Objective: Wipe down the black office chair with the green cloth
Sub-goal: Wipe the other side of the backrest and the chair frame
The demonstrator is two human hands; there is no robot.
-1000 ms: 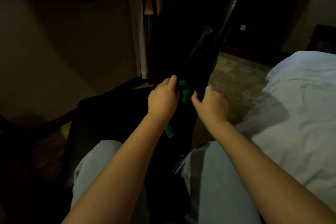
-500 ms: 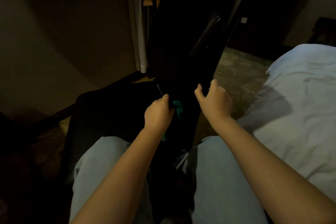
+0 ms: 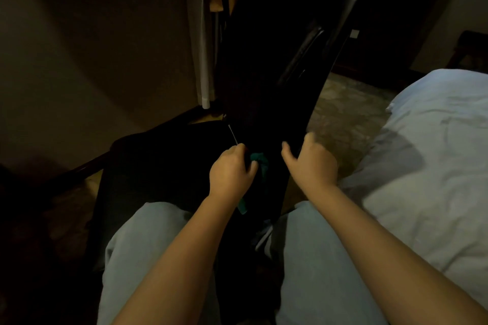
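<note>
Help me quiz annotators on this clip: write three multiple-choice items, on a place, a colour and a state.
1. Beside the black office chair, the bed lies: A) left B) right C) underneath
2. The cloth is: A) green B) white C) red
3. The left hand is: A) hanging idle B) gripping the cloth C) flat on the bed
Answers: 1 B, pale bedding shows right of the chair; 2 A, green folds show beside the hand; 3 B, it curls round the cloth.
</note>
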